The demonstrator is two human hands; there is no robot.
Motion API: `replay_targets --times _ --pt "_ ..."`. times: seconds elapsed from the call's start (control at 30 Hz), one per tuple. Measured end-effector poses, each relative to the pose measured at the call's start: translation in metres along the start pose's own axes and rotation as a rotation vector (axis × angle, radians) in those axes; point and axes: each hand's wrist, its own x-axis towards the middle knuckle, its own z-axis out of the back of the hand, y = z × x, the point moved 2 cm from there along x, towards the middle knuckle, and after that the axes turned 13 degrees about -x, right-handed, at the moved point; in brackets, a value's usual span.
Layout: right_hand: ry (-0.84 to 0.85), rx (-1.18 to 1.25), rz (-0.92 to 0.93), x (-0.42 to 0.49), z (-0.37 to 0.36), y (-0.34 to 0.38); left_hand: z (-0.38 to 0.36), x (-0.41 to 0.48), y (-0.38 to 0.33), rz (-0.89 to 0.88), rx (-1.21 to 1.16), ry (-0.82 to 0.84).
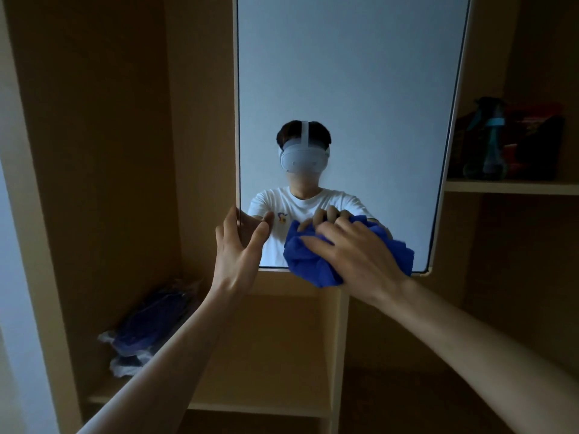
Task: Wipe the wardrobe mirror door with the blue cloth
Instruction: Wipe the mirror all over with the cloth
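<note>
Left hand (238, 245) grips the mirror door (344, 73) edge, right hand (354, 249) bunches blue cloth (310, 264) on it; a bottle (488, 139) stands right.

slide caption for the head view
Right hand grips the blue cloth against the lower mirror door; left hand holds the door's left edge.

A plastic-wrapped purple bundle (150, 324) lies on the low left shelf (103, 397). On the right shelf (513, 187), a bottle (487, 139) stands beside dark red packets (532, 136).
</note>
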Motion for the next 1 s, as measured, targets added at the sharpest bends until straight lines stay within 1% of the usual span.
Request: replay_targets --times 0.13,0.23,0.33,0.5,0.6,0.8,0.93,1.0 --pt "-0.066 -0.068 -0.084 0.019 0.021 -0.039 -0.002 -0.003 -0.004 -0.002 0.032 -0.030" --pt "-0.116 -0.071 -0.128 0.033 0.037 -0.069 -0.010 -0.003 -0.006 -0.027 0.046 -0.066" --pt "-0.134 -0.053 -0.160 0.036 0.041 -0.085 -0.018 -0.006 -0.007 -0.031 0.050 -0.082" --pt "-0.117 -0.042 -0.060 0.014 0.022 -0.077 -0.021 -0.003 -0.002 -0.045 0.082 -0.104" --pt "-0.086 0.009 -0.051 -0.012 0.002 -0.063 -0.021 -0.004 0.000 -0.060 0.102 -0.112" --pt "0.028 0.130 -0.008 -0.063 -0.026 -0.028 -0.022 -0.006 -0.001 -0.051 0.120 -0.122" --pt "0.066 0.105 0.039 -0.053 -0.017 -0.036 -0.021 -0.008 -0.005 -0.027 0.127 -0.093" --pt "0.049 0.063 0.029 -0.043 -0.007 -0.045 -0.021 -0.009 -0.007 -0.023 0.128 -0.089"
